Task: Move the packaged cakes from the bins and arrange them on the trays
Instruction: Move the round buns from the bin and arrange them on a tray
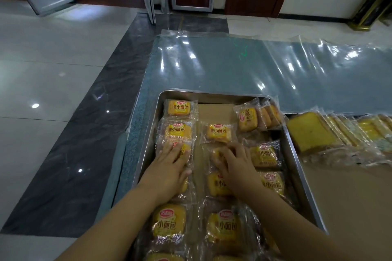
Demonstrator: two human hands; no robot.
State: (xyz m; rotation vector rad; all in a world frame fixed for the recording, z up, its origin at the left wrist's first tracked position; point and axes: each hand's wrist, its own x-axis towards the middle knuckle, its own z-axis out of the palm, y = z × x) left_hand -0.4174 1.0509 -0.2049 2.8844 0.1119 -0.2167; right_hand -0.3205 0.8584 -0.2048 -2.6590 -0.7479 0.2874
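Fingers [169, 148] flat and together, I see: left hand [169, 165] presses left-column cake [185, 150], right hand [237, 165] rests on middle cake [215, 153], in tray [212, 97].

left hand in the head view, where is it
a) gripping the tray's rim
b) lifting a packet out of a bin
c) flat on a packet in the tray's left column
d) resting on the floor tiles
c: the left hand lies with straight fingers on top of a packaged cake in the left column of the metal tray.
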